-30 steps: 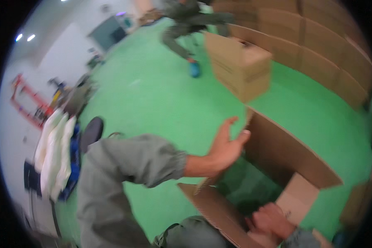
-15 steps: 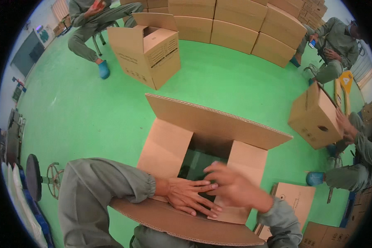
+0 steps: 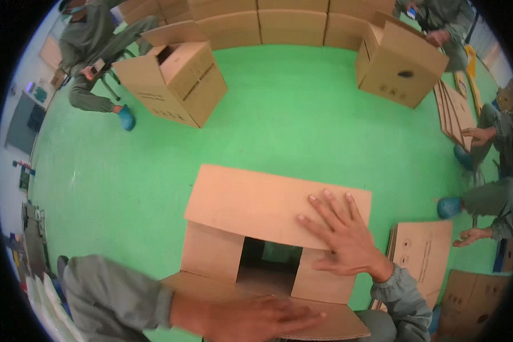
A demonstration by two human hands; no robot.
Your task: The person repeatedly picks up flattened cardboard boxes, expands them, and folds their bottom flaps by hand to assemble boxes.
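While the right hand (image 3: 346,242) lies spread on the carton's far flap (image 3: 245,196), the left hand (image 3: 262,319) hangs uncurled over the near flap (image 3: 342,322), floor (image 3: 302,114) beyond their edges.

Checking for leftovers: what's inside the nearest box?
Inside the box, a dark space with a dull green patch shows, too dim to identify; the flaps hide the rest.

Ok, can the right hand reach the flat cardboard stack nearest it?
Probably yes: the flat cardboard stack lies just beside the right sleeve with nothing visible on top, and the right hand is spread open on the far flap.
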